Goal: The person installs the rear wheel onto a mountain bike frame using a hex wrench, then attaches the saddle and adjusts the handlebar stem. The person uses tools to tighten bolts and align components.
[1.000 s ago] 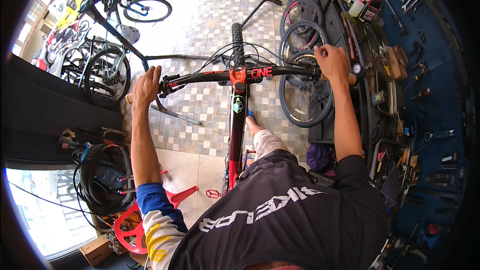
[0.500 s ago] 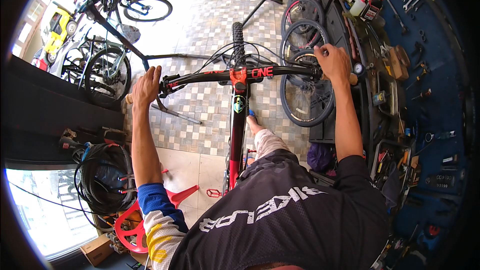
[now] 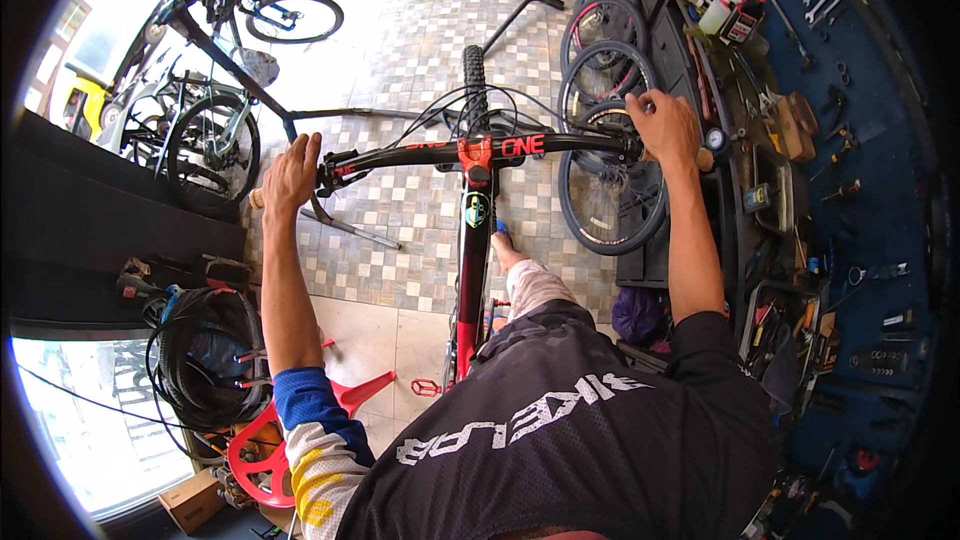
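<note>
A mountain bike with a black handlebar stands in front of me, its front wheel pointing away. My left hand is wrapped round the left grip, whose tan end sticks out beside the palm. On the other side, my right hand closes round the right grip, with thumb and forefinger near the brake lever area. A red stem clamps the bar in the middle. Below it runs the dark red and black frame. Cables loop ahead of the bar.
Loose wheels lean on a dark cabinet at right, beside a tool-covered bench and blue tool wall. At left are a repair stand, parked bikes, coiled tyres and a red stool.
Outside at far left, the yellow vehicle has moved left, partly out of sight. My hands stay on the grips, and the bike has hardly moved.
</note>
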A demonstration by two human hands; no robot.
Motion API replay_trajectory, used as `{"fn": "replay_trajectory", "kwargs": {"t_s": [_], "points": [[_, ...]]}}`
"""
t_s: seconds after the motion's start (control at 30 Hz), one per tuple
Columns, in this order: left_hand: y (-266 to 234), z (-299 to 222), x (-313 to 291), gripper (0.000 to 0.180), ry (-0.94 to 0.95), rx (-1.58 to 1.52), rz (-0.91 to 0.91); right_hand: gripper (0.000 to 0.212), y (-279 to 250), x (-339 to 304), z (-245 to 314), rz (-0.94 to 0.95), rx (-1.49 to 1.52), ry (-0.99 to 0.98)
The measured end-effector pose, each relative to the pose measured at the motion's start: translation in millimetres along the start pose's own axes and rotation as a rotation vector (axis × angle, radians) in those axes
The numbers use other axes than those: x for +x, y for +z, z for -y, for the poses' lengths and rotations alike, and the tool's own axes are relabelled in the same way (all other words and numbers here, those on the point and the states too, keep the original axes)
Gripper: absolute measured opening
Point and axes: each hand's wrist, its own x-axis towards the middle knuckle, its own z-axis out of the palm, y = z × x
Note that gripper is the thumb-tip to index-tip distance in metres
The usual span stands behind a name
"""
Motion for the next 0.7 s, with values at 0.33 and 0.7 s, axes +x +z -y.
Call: {"fn": "replay_trajectory", "kwargs": {"t_s": [0.33,0.7], "points": [[-2,1,2,0.057,-0.011,-0.013,0.022,0.053,-32,16,7,-0.250,0.029,-0.140],[0,0,3,0.058,-0.005,0.001,0.000,0.045,-6,1,8,-0.034,0.003,-0.082]]}}
